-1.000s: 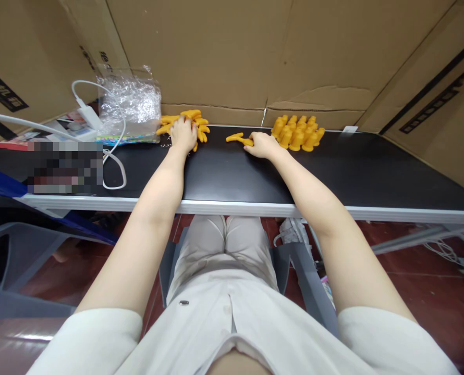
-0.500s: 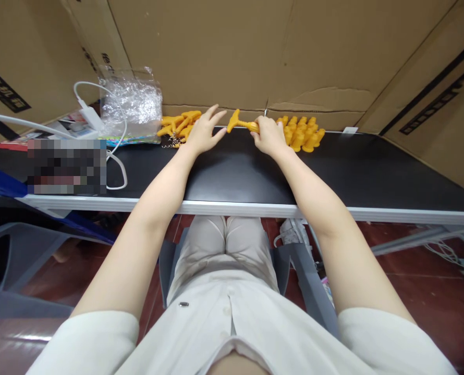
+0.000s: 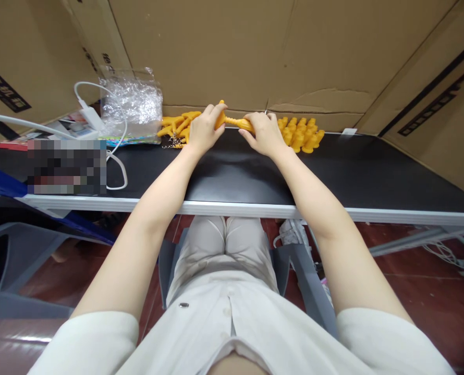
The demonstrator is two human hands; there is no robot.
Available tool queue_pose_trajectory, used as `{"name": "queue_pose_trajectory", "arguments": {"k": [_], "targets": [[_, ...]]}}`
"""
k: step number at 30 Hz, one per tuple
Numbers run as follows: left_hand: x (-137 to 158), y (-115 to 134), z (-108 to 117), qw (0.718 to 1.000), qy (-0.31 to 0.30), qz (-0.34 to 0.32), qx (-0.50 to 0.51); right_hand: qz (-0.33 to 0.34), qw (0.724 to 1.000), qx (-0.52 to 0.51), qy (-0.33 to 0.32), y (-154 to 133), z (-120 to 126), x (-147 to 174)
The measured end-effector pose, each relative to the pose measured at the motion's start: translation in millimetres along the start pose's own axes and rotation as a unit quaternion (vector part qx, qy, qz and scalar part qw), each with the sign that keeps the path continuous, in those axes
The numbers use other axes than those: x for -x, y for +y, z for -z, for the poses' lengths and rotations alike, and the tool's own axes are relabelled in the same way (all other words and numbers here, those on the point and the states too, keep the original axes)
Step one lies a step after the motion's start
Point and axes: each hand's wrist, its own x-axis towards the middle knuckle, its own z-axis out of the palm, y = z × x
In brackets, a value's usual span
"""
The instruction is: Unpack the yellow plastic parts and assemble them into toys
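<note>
1. Well, I had two hands at work on one yellow piece: my left hand [image 3: 207, 127] and my right hand [image 3: 265, 133], both bare.
2. The yellow piece [image 3: 236, 122] was the only one I held. Over a dozen standing yellow pieces [image 3: 303, 135] were packed close together beside my right hand; they overlapped too much for me to give an exact count.
3. By my left hand lay one heap of loose yellow pieces [image 3: 178, 124], several in number, tangled so that I could not number them. Small silvery chains [image 3: 174, 140] showed at its front edge.
4. There was one clear bag [image 3: 133, 104] left of the heap, and a white cable [image 3: 125, 182] looped in front of it.
5. The yellow pieces had a smooth, matt look. Mine had a slim, ridged neck between two thicker ends; the standing ones were stubby and flared at the foot.
6. The bag was crinkled and shiny, the tabletop [image 3: 235, 179] black and smooth with a pale metal edge, and the wall behind it brown cardboard [image 3: 216, 52].
7. My piece lay crosswise between my hands, its neck bare in the gap. My left fingers were closed round one end, with a tip poking out above them; my right thumb and fingers pinched the other. I could not tell whether it touched the tabletop.
</note>
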Motion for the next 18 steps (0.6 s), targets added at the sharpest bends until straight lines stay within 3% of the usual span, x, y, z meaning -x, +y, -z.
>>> {"name": "queue_pose_trajectory", "arguments": {"k": [7,18], "targets": [[-11,-28,-25,0.994,0.068,-0.075,0.026,0.023,0.997,0.023,0.063,6,-6,-3],[-10,-27,-23,0.994,0.059,-0.078,0.047,0.022,0.998,0.049,0.043,-1,-1,-1]]}}
